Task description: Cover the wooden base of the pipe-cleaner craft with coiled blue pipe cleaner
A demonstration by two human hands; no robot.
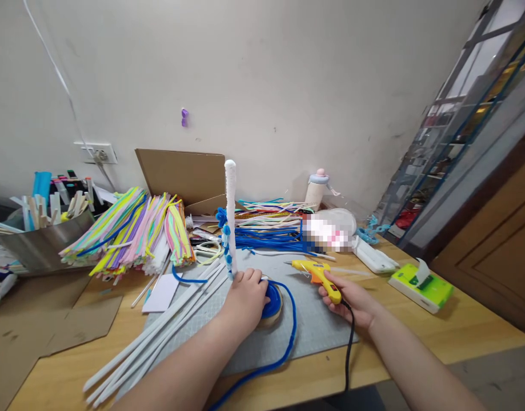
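Note:
My left hand [245, 299] is closed around the left side of a blue coiled disc [272, 301] with a tan underside, near the foot of an upright white fuzzy stick [230, 211]. Small blue and white flowers [225, 237] run down the stick's left side. A blue fuzzy strand [293, 325] loops from the coil toward the front edge. In my right hand [352, 299] is a yellow hot glue gun [324, 278], its nozzle pointing left, its black cord hanging down. The stick's lower end is hidden behind my left hand.
White strips [159, 337] lie across the grey mat [317, 325]. Bundles of coloured pipe cleaners [116, 228] and a metal container [43, 242] stand left. A green tissue pack [421, 287] and white power bank [373, 255] lie right; a bottle [316, 191] stands behind.

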